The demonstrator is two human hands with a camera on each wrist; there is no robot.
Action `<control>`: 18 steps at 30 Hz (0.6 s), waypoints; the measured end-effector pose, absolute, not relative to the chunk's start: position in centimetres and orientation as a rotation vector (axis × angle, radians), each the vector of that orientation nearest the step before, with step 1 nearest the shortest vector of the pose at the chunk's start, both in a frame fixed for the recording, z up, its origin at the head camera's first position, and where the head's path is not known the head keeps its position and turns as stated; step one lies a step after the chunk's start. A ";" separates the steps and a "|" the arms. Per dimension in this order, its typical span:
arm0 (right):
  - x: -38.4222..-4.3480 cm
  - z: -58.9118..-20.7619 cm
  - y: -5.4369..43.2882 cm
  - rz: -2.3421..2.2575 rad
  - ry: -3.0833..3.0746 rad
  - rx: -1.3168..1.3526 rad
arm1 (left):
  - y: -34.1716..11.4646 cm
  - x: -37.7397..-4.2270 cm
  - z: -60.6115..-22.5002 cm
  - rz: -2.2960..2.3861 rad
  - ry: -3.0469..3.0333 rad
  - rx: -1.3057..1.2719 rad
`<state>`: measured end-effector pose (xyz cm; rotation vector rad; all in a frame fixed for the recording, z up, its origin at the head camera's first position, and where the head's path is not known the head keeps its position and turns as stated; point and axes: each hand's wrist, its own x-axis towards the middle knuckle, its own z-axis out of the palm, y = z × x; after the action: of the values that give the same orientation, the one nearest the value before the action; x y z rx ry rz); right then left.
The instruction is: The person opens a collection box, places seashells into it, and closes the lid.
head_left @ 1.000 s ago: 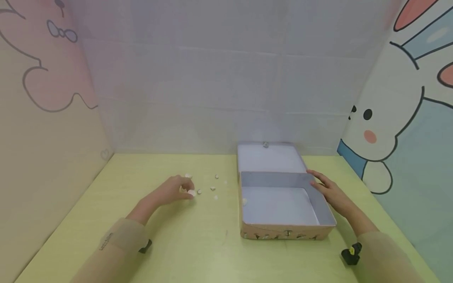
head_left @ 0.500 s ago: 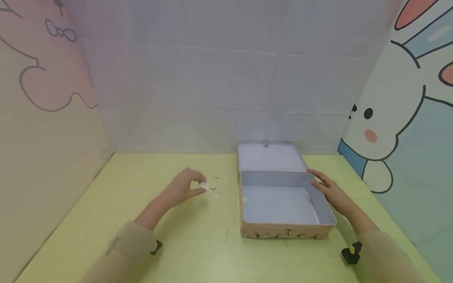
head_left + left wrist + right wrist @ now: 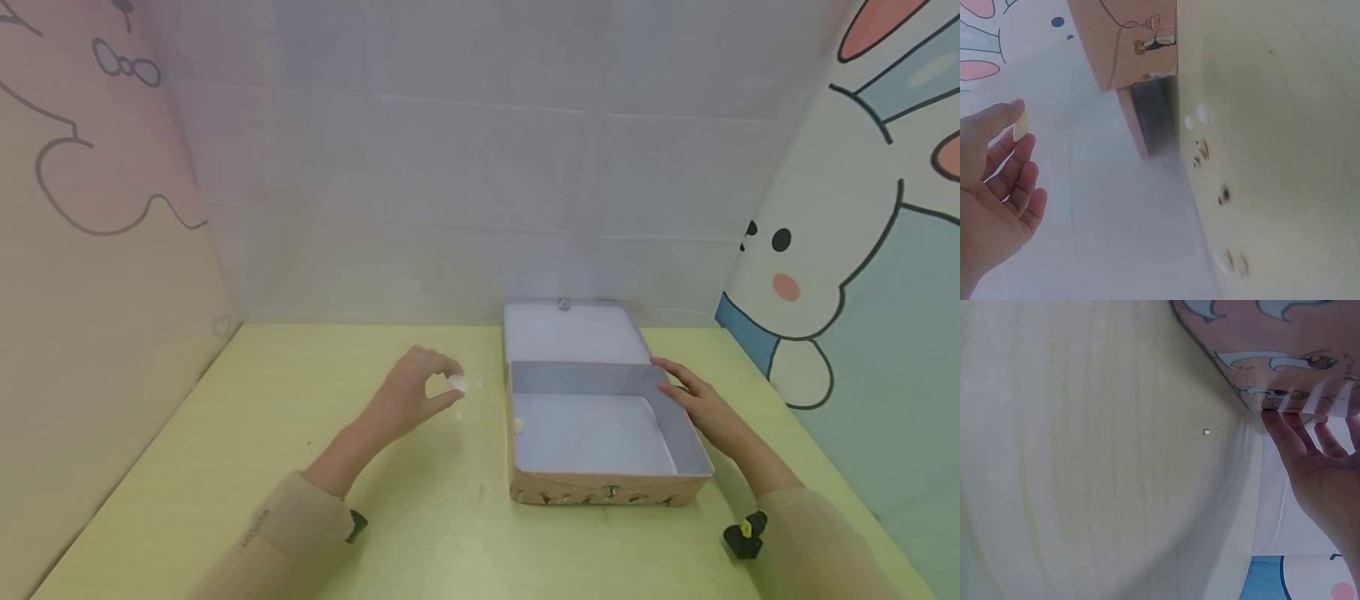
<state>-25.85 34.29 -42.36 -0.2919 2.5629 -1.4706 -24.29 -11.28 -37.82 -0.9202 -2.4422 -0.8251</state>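
My left hand (image 3: 411, 392) pinches a thin white shell-like piece (image 3: 1020, 127) between thumb and fingertips, raised above the table to the left of the box. The piece looks pale and curved in the left wrist view. A pink cardboard case-style box (image 3: 609, 492) stands open, its white-lined lid (image 3: 573, 333) tipped back behind it. Inside the box, a small pale piece (image 3: 518, 426) shows at the left wall. My right hand (image 3: 703, 408) rests on the box's right side near the back corner, fingers extended along the outside and rim.
Several small white and brown bits lie on the yellow table (image 3: 420, 533), including a white piece (image 3: 1203, 113) and a dark-edged bit (image 3: 1224, 195). A tiny white speck (image 3: 1207, 432) lies near the box in the right wrist view. Printed side walls and a pale back wall (image 3: 450, 167) enclose the table.
My left hand has lifted off the table and moved right toward the box with the white piece pinched in it. My right hand has stayed at the box.
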 end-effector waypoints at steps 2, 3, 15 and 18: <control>-25.8 -42.4 34.3 -1.472 2.564 -0.293 | -10.7 -24.2 -37.7 -0.838 -2.431 -0.924; -25.8 -42.4 34.3 -1.472 2.563 -0.293 | -10.5 -24.1 -37.6 -0.847 -2.428 -0.927; -25.7 -42.3 34.3 -1.484 2.552 -0.299 | -7.1 -23.9 -37.2 -0.967 -2.348 -0.980; -25.7 -42.3 34.3 -1.485 2.548 -0.297 | -6.3 -23.9 -37.5 -0.982 -2.346 -0.986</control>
<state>-25.69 34.31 -42.29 -0.2971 2.5480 -1.4849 -23.93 -6.25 -37.49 -0.9857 -2.3463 -0.9816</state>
